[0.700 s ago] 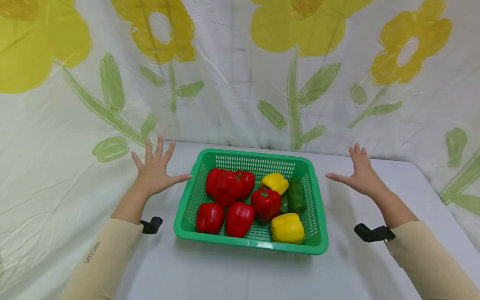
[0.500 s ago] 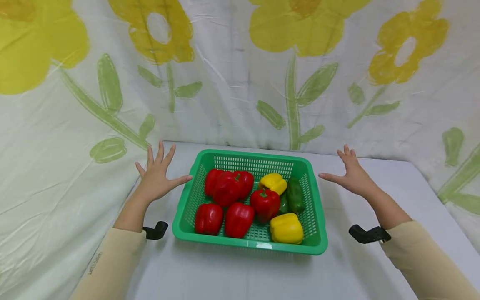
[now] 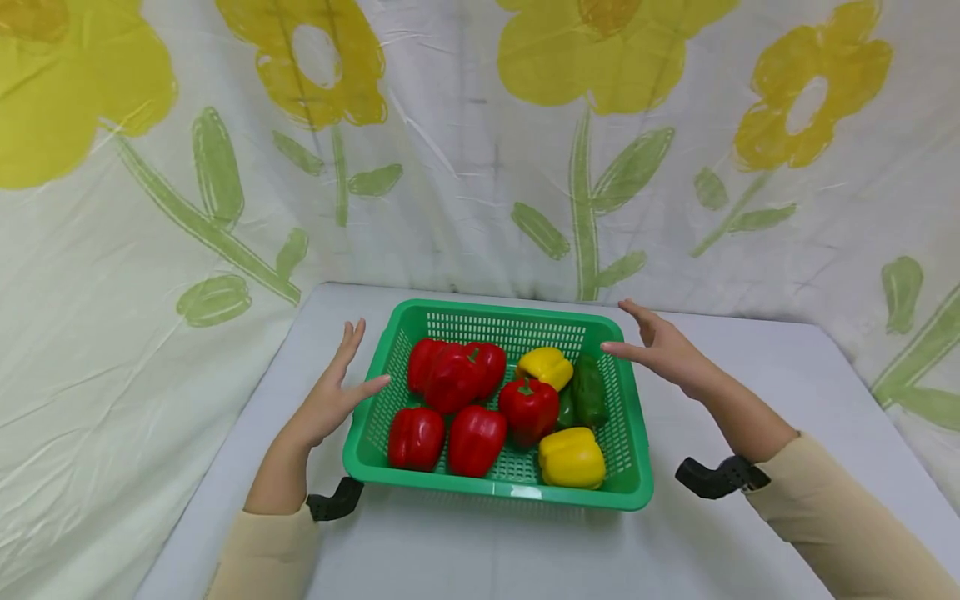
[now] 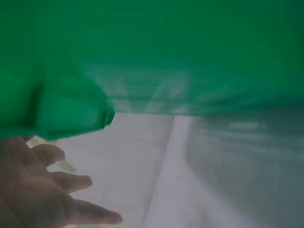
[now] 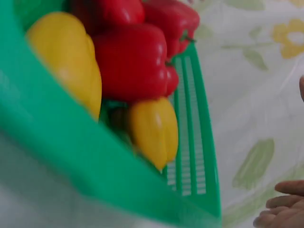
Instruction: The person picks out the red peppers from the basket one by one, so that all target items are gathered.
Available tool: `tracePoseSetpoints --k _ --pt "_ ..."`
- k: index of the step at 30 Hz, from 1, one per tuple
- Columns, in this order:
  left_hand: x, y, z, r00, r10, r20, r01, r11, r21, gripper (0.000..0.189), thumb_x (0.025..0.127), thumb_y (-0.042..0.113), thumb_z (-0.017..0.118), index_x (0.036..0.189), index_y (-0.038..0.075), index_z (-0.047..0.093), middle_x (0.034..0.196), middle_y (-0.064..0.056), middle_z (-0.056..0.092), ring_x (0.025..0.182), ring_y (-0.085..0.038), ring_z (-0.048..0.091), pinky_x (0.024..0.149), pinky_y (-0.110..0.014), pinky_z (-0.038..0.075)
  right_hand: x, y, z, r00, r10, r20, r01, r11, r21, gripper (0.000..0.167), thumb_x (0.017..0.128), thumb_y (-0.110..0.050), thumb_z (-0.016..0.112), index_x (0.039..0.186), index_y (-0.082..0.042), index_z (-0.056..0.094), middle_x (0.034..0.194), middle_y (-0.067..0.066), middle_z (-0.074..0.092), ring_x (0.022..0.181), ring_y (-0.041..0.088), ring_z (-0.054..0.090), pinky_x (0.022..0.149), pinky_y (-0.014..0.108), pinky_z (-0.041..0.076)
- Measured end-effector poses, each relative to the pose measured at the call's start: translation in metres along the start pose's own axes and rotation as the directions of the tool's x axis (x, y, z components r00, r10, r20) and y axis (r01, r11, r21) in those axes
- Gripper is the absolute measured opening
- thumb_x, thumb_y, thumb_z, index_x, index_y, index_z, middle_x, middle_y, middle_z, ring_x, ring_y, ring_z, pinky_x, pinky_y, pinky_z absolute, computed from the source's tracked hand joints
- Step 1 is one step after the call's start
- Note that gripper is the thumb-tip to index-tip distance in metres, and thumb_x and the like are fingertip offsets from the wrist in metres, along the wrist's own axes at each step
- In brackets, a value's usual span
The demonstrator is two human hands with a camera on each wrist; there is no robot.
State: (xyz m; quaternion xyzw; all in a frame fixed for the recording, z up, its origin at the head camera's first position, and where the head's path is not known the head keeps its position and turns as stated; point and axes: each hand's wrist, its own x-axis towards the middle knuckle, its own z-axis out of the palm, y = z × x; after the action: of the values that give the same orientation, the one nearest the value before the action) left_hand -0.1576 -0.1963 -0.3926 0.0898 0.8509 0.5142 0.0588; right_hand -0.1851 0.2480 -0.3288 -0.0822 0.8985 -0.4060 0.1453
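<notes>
A green plastic basket (image 3: 498, 492) stands on the white table, holding several red bell peppers (image 3: 477, 440), two yellow bell peppers (image 3: 572, 458) and dark green peppers (image 3: 590, 393) along its right side. One green pepper is partly hidden. My left hand (image 3: 318, 412) is beside the basket's left side, fingers extended, thumb tip at the rim; whether it touches cannot be told. My right hand (image 3: 671, 358) hovers near the back right corner, fingers straight and thumb apart, holding nothing. In the left wrist view, spread fingers (image 4: 95, 213) show under the basket's blurred green wall (image 4: 190, 47).
Behind the table hangs a white cloth (image 3: 465, 167) painted with yellow flowers and green leaves. White table surface (image 3: 450, 558) shows in front of the basket and at both sides. Black wrist cameras (image 3: 716, 477) jut from both wrists.
Both hands have moved inward toward the basket, the right one further, to its back right corner. The left hand has turned and lowered beside the left rim. The basket and peppers stay put.
</notes>
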Motion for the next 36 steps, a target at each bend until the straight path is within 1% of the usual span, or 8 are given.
tracePoseSetpoints --k 7,10,13,15,21,28,33,36 --pt "-0.011 0.001 0.018 1.0 -0.012 0.027 0.017 0.983 -0.181 0.081 0.089 0.026 0.056 0.15 0.032 0.003 0.158 0.0 -0.009 0.144 -0.031 -0.01 0.103 -0.07 0.004 0.007 -0.018 0.023 0.993 0.035 0.109 -0.052 0.987 0.155 0.084 0.088 -0.04 0.059 0.149 -0.004 0.015 0.155 0.017 0.014 0.142 0.038 0.014 0.11 0.055 0.019" --pt "-0.014 0.001 0.023 0.999 -0.031 0.027 0.037 0.967 -0.25 0.081 0.089 0.023 0.055 0.15 0.03 0.002 0.158 -0.002 -0.005 0.144 -0.034 -0.003 0.105 -0.065 0.013 0.011 -0.024 0.034 0.986 0.056 0.158 -0.087 0.976 0.2 0.08 0.088 -0.039 0.059 0.147 -0.002 0.019 0.154 0.018 0.02 0.14 0.037 0.019 0.11 0.054 0.021" --pt "-0.018 0.002 0.028 0.998 -0.053 0.036 0.061 0.949 -0.308 0.081 0.09 0.02 0.054 0.151 0.027 0.0 0.158 -0.004 -0.003 0.143 -0.036 0.005 0.102 -0.059 0.028 0.013 -0.029 0.043 0.977 0.065 0.204 -0.118 0.96 0.255 0.076 0.089 -0.037 0.058 0.145 0.0 0.024 0.152 0.018 0.023 0.138 0.037 0.024 0.11 0.053 0.022" --pt "-0.02 0.002 0.03 0.997 -0.068 0.04 0.078 0.941 -0.33 0.081 0.09 0.017 0.053 0.151 0.026 0.0 0.158 -0.004 -0.003 0.143 -0.036 0.008 0.1 -0.057 0.032 0.014 -0.032 0.048 0.97 0.066 0.232 -0.135 0.945 0.297 0.073 0.089 -0.035 0.058 0.144 0.0 0.025 0.152 0.018 0.024 0.138 0.035 0.027 0.111 0.051 0.022" --pt "-0.023 0.0 0.033 0.991 -0.126 0.035 0.13 0.926 -0.354 0.081 0.088 0.009 0.054 0.151 0.024 0.005 0.158 -0.003 -0.002 0.142 -0.035 0.011 0.102 -0.057 0.031 0.019 -0.04 0.063 0.959 0.038 0.282 -0.153 0.905 0.398 0.071 0.089 -0.032 0.059 0.143 0.002 0.027 0.15 0.02 0.029 0.136 0.033 0.033 0.109 0.044 0.027" --pt "-0.023 -0.004 0.036 0.981 -0.192 0.02 0.186 0.914 -0.362 0.08 0.087 0.001 0.051 0.151 0.027 0.01 0.158 -0.003 0.001 0.141 -0.036 0.014 0.103 -0.055 0.032 0.023 -0.049 0.077 0.95 0.041 0.31 -0.172 0.896 0.41 0.067 0.088 -0.033 0.061 0.141 -0.001 0.035 0.145 0.018 0.037 0.132 0.032 0.039 0.108 0.044 0.03" --pt "-0.024 -0.005 0.037 0.979 -0.201 0.025 0.195 0.906 -0.374 0.082 0.085 -0.005 0.046 0.15 0.031 0.011 0.157 -0.005 0.008 0.14 -0.036 0.019 0.103 -0.053 0.033 0.026 -0.054 0.089 0.945 0.048 0.324 -0.193 0.88 0.433 0.065 0.088 -0.031 0.061 0.14 -0.001 0.036 0.145 0.016 0.038 0.132 0.031 0.038 0.109 0.044 0.03" --pt "-0.024 -0.005 0.037 0.978 -0.207 0.037 0.206 0.903 -0.377 0.083 0.085 -0.005 0.044 0.15 0.033 0.011 0.157 -0.006 0.008 0.138 -0.037 0.023 0.1 -0.05 0.036 0.03 -0.057 0.096 0.942 0.076 0.328 -0.212 0.891 0.402 0.066 0.087 -0.032 0.062 0.14 -0.003 0.037 0.145 0.014 0.039 0.133 0.03 0.038 0.109 0.044 0.029"
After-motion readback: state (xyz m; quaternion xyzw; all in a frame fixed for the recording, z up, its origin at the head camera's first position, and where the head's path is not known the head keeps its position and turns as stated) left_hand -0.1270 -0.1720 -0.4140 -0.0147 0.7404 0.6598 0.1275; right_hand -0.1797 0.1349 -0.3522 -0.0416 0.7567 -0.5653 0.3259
